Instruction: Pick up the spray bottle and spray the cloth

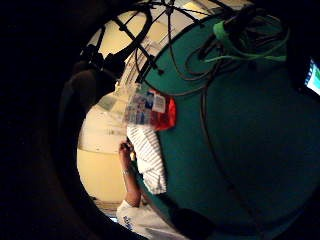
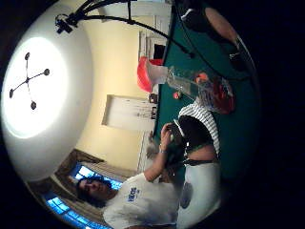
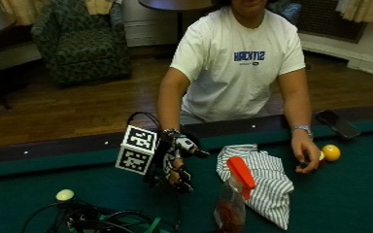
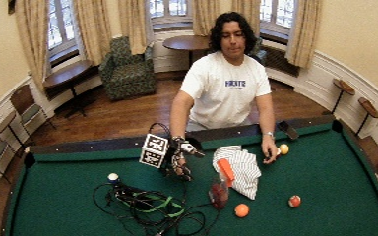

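Centrally in the outside view, the gloved right hand hangs over the green table, fingers loosely extended, holding nothing. Spray bottle, orange trigger, stands low centre, touching the striped cloth to its right. Bare left hand rests at right beside a yellow ball.

Wide outside view: same layout; cables lower left, orange ball below the cloth.

Little-finger palm view: bottle at centre, cloth beneath.

Thumb palm view: bottle upper centre-right.
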